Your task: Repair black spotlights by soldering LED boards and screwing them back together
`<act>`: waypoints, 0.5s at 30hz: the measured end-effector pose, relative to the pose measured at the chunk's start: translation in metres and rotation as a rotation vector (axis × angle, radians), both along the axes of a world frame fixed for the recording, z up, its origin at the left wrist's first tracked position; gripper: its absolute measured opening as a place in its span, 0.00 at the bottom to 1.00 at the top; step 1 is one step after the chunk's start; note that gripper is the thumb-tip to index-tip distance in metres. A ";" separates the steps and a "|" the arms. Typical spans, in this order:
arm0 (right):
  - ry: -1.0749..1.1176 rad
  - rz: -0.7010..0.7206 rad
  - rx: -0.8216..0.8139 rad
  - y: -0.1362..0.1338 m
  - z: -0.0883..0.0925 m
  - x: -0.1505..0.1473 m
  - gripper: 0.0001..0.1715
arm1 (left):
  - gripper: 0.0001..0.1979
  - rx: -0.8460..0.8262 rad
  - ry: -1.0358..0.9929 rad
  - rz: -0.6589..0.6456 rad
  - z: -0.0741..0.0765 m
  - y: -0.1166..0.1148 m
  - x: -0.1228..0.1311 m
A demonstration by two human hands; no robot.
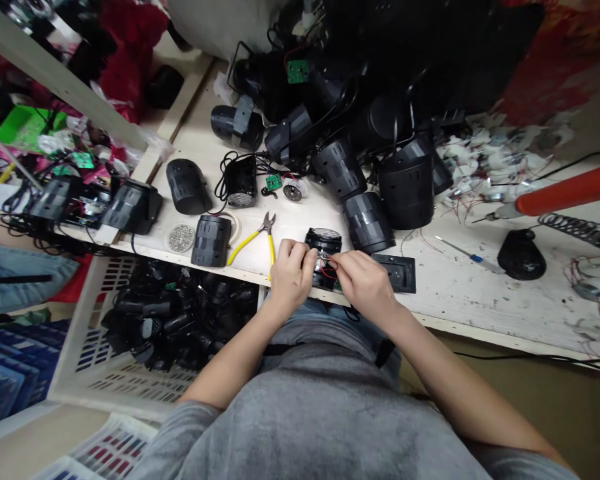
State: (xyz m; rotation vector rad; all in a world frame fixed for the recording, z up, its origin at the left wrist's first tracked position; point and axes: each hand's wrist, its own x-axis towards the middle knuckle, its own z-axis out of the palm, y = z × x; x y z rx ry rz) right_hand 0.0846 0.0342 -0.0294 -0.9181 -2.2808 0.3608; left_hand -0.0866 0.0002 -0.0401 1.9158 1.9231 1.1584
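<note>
At the front edge of the bench stands a black round housing [324, 237] with a clear ribbed face, its inside turned towards me. My left hand [292, 272] is closed at its left side, thumb and fingers pressed together; what they pinch is too small to make out. From the right, my right hand [366, 283] pinches a thin red wire [327, 271] at the opening. A small metallic part shows between the fingertips. Beside my right hand lies a flat black rectangular tray-like part [403, 273]. Yellow-handled cutting pliers [263, 233] rest left of my left hand.
Several black cylindrical housings [369, 221] crowd the back. Left are a dish of small screws [181, 237] and a green circuit board [274, 181]. A soldering iron [565, 192], a screwdriver [473, 255] and wired motors lie right. A white crate [80, 333] stands below; a person's leg shows left.
</note>
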 end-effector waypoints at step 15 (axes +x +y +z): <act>0.031 -0.117 0.106 -0.027 0.016 0.014 0.09 | 0.16 0.048 -0.069 0.029 -0.006 0.000 -0.001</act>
